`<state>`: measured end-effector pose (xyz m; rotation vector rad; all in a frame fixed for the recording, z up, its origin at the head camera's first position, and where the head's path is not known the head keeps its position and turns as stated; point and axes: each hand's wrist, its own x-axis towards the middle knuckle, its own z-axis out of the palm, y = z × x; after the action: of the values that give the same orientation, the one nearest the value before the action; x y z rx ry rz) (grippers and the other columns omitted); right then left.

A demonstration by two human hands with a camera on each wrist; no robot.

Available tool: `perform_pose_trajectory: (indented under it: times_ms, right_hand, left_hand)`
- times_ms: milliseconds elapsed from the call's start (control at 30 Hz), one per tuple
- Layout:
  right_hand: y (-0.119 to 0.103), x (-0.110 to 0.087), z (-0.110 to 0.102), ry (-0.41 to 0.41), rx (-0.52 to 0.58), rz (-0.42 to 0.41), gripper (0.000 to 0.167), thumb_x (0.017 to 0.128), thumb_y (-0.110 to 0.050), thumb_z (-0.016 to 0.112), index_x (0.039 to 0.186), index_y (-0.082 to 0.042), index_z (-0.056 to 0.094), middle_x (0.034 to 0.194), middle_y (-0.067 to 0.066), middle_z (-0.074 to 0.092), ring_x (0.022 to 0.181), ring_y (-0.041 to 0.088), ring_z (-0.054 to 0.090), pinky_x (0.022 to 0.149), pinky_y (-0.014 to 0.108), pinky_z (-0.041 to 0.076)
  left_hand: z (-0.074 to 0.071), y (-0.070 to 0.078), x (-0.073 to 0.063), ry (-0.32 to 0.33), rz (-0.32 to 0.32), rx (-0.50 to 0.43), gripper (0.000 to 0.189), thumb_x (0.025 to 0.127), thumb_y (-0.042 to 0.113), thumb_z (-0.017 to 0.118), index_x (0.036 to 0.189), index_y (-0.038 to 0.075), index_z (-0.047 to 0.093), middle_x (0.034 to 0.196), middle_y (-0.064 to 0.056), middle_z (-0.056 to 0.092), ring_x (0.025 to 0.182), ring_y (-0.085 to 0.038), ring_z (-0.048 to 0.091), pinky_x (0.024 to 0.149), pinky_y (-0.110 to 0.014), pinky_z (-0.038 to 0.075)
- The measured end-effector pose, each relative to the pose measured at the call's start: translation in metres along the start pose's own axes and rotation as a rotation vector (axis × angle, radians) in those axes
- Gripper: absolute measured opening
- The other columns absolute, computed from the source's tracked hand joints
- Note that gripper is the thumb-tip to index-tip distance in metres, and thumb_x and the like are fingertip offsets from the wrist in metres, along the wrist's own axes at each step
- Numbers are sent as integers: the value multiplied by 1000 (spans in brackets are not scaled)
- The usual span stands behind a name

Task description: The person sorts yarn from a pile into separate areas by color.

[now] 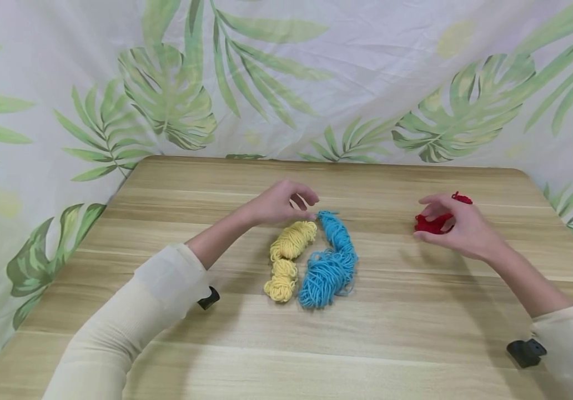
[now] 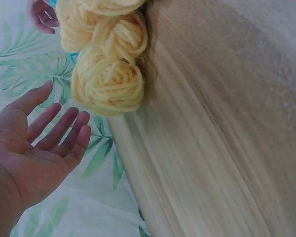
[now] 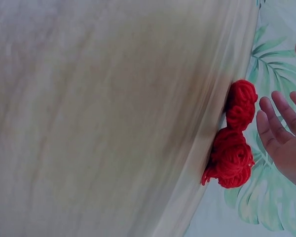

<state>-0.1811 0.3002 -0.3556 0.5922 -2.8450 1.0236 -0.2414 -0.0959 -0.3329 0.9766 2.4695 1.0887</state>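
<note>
A bundle of yellow yarn (image 1: 292,243) (image 2: 108,86), pinched in at its middle, lies on the table beside a curved bundle of blue yarn (image 1: 323,278). My left hand (image 1: 281,203) (image 2: 44,153) hovers over their far ends, fingers loosely bent; the left wrist view shows nothing in its palm. On the right side, a bundle of red yarn (image 1: 431,224) (image 3: 232,158) lies partly hidden under my right hand (image 1: 466,229) (image 3: 286,140). In the right wrist view that hand's relaxed fingers are apart from the red yarn.
All the yarn lies on a wooden table (image 1: 346,355) with rounded far corners. Behind and beside it hangs a white cloth (image 1: 366,72) with green leaf prints. Dark camera mounts (image 1: 526,354) sit at both wrists, near the cream sleeves.
</note>
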Motion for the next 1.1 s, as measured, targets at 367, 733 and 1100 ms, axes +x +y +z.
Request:
perform_pose_trajectory:
  times_ms: [367, 733, 1100]
  right_hand:
    - [-6, 1, 11, -23, 41, -35, 59, 83, -15, 88, 133, -3, 61, 110, 14, 70, 95, 19, 63, 74, 19, 52]
    - [-15, 4, 20, -32, 47, -54, 56, 82, -16, 88, 130, -3, 63, 107, 11, 71, 95, 26, 64, 73, 24, 55]
    - [-18, 4, 24, -39, 50, -66, 56, 83, -16, 88, 130, -2, 62, 108, 11, 70, 94, 30, 64, 73, 28, 56]
  left_hand:
    - [5, 0, -2, -20, -8, 11, 38, 91, 7, 78, 124, -10, 67, 118, -25, 70, 104, -32, 70, 93, -39, 57]
    - [11, -1, 3, -47, 29, 95, 38, 92, 8, 78, 125, -10, 67, 122, -23, 70, 108, -34, 68, 92, -37, 58]
    - [30, 8, 25, -129, 40, 335, 39, 93, 9, 78, 129, -4, 69, 132, -17, 68, 127, -31, 61, 109, -38, 47]
